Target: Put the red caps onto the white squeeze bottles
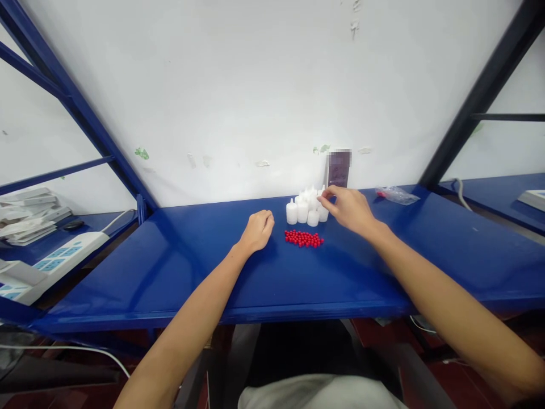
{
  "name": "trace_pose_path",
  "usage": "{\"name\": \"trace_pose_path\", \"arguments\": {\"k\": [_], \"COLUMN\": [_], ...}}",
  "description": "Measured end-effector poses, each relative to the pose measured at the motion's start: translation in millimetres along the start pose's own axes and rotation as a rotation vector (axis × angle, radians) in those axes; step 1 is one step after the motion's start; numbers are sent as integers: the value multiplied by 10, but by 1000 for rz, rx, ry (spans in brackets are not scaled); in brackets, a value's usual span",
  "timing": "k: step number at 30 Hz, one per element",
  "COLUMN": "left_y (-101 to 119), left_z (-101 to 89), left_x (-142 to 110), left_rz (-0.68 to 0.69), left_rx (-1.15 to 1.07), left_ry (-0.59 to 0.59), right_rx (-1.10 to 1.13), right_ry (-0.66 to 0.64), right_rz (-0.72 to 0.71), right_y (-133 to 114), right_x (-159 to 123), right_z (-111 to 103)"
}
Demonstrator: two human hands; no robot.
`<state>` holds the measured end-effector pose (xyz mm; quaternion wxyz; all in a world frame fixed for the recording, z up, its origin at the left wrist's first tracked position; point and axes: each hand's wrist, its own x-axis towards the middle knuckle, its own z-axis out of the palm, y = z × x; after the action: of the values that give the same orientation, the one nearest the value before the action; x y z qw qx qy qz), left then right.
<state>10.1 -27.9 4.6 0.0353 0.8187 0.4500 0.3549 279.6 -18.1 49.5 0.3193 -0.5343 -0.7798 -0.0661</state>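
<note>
A tight group of several small white bottles (302,212) with narrow pointed tips stands upright on the blue table. In front of them lies a loose patch of small red bead-like pieces (304,238). My right hand (347,207) reaches to the right side of the bottles, thumb and forefinger pinched together at the height of their tips. Whether it touches a bottle or holds something tiny is too small to tell. My left hand (258,229) rests on the table left of the red pieces, fingers curled closed, their inner side hidden.
A dark upright box (339,167), partly blurred, stands against the wall behind the bottles. Right of it lies a clear plastic bag (398,195) with something red inside. Blue frame posts (91,125) flank the table (191,267). A power strip (63,262) lies at the left.
</note>
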Motion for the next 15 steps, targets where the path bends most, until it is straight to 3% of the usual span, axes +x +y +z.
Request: {"name": "trace_pose_path", "arguments": {"k": [10,15], "left_y": [65,171], "left_z": [17,11], "left_x": [-16,-38], "left_rz": [4,82], "left_rx": [-7,-90], "left_ry": [-87,-134], "right_rx": [-74,-1], "right_ry": [-143,-107], "right_rz": [-26,-107], "right_y": [-19,-184], "right_x": [-18,-98], "right_z": [93,69]}}
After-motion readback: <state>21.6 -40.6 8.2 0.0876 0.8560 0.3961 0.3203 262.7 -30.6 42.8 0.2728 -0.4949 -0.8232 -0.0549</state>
